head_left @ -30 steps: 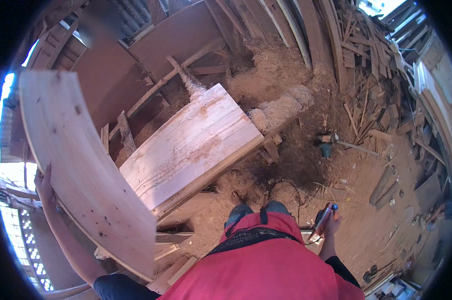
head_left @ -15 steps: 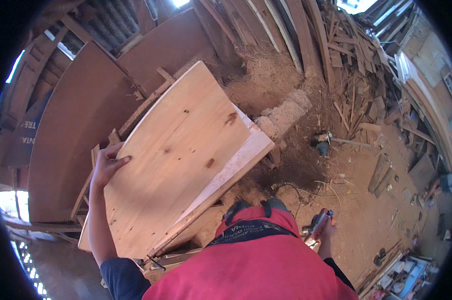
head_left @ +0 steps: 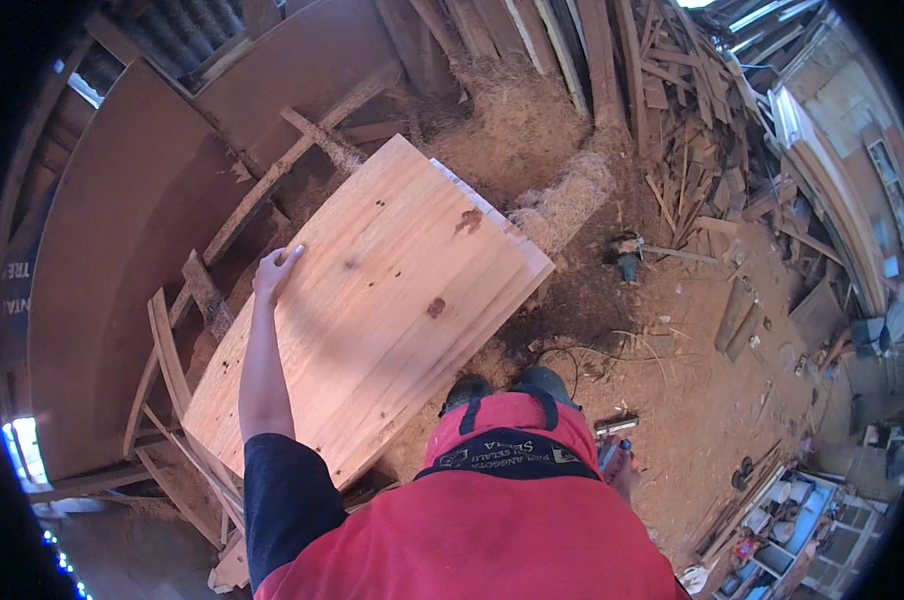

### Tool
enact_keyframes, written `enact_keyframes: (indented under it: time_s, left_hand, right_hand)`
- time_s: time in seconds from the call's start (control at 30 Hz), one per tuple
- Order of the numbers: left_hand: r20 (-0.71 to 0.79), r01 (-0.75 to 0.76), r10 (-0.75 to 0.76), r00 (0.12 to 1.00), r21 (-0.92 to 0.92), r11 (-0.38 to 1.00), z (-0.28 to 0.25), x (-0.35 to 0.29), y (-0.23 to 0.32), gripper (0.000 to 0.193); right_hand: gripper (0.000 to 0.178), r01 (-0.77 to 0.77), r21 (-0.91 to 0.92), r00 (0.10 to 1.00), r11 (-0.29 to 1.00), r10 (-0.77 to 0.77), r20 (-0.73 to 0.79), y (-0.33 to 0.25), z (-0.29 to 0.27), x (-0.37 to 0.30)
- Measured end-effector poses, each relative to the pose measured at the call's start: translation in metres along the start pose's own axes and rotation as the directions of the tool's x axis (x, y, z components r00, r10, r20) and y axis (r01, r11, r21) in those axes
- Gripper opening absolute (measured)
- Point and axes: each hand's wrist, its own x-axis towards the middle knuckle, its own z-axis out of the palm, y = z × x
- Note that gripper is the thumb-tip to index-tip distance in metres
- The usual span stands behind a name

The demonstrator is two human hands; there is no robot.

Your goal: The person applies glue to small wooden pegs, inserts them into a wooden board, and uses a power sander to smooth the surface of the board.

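Note:
A wide, pale wooden panel (head_left: 352, 320) with several dark knots lies at a slant in front of me. Beneath its right edge shows the edge of another board (head_left: 507, 285). My left hand (head_left: 277, 272) is closed on the panel's left edge, fingers on top. Low on the right, beside my body, my right hand (head_left: 620, 478) is partly hidden by my red top. It is closed round a tool with a metal bar and a blue part (head_left: 615, 430), whose kind I cannot make out.
Rough slats (head_left: 209, 290) form a rack at the panel's left. Large brown sheets (head_left: 122, 260) lean behind it. Wood shavings (head_left: 567, 205) heap beyond its far end. A power tool (head_left: 627, 262) lies on the floor, near piled offcuts (head_left: 687, 130). A cluttered tray (head_left: 792, 520) stands lower right.
The panel's left edge has come down, and it now lies flatter over the board below. My left hand has moved right and farther along the edge. My right hand has drawn in toward my body.

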Motion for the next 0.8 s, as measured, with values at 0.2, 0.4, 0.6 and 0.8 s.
enact_keyframes:
  time_s: [0.2, 0.4, 0.6, 0.8]
  left_hand:
    - [0.099, -0.074, 0.085, 0.991, -0.115, 0.991, 0.06, 0.027, 0.029, 0.067]
    - [-0.293, -0.166, 0.105, 0.95, -0.191, 0.967, 0.1, -0.035, 0.044, 0.072]
    - [-0.413, 0.026, -0.087, 0.907, -0.151, 0.988, 0.143, -0.18, -0.009, 0.056]
    - [-0.382, 0.475, -0.428, 0.819, 0.034, 0.879, 0.231, -0.357, 0.046, 0.058]
  right_hand:
    - [0.053, 0.38, -0.381, 0.893, 0.843, -0.441, -0.088, -0.004, -0.05, 0.027]
    - [0.064, 0.159, -0.242, 0.98, 0.957, -0.182, -0.077, -0.079, -0.034, 0.047]
    - [0.054, 0.437, -0.155, 0.888, 0.886, -0.398, 0.23, -0.195, 0.017, 0.053]
    - [0.061, 0.889, -0.343, 0.438, 0.305, -0.783, 0.442, -0.342, 0.068, 0.117]
